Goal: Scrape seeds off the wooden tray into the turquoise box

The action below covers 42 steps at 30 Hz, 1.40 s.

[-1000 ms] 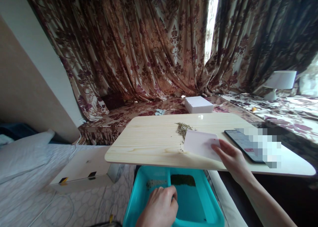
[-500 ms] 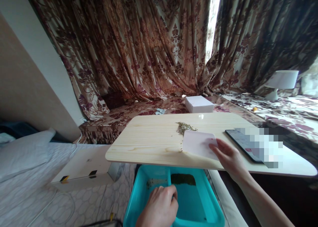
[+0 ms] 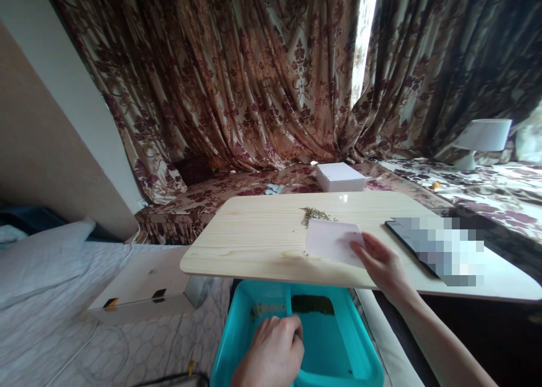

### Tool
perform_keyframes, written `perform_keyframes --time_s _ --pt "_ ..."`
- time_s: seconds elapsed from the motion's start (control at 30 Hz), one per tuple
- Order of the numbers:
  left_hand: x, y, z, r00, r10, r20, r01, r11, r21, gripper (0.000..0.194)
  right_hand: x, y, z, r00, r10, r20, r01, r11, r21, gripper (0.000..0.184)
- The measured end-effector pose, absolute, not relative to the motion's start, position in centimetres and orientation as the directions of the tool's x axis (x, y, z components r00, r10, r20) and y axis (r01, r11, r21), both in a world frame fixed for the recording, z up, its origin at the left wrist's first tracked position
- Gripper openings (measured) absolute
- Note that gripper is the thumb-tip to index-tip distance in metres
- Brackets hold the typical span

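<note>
Card (image 3: 330,240): pale, at the heap's near edge, over the wooden board (image 3: 241,240); best kept low, edge skimming.
Right hand (image 3: 379,260): thumb and fingers clamped on the card's right end; an even pinch should serve.
Left hand (image 3: 273,347): curled over the turquoise tub (image 3: 364,336) (whether it grips the divider (image 3: 288,301), cannot tell).
Heap (image 3: 315,214): loose grains; short, slow strokes would likely scatter fewer.

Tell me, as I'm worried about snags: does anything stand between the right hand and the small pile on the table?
Only the pale sheet that the right hand pinches; its far edge meets the small pile on the near side in view. Nothing else visible stands between.
</note>
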State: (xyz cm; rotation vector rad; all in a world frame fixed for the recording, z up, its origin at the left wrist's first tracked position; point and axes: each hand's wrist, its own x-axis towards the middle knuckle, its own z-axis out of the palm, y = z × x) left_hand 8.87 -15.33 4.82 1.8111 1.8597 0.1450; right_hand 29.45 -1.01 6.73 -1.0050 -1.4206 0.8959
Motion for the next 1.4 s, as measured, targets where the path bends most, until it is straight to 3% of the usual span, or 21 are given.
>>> perform_keyframes --time_s 0.3,1.13,1.4 --pt "8.4 -15.2 4.5 0.039 0.961 -0.274 0.894 0.088 0.439 0.028 30.1 -1.6 6.6 0.027 0.956 0.293 0.08 0.29 -0.954 0.028" --pt "6.8 -15.4 5.8 -0.019 0.967 -0.255 0.887 0.134 0.442 0.026 28.5 0.3 5.3 -0.033 0.932 0.361 0.06 0.362 -0.93 0.042" --pt "6.5 -15.5 5.8 -0.012 0.968 -0.252 0.885 0.128 0.448 0.025 29.1 -2.1 5.4 -0.094 0.972 0.217 0.029 0.221 -0.975 0.044"
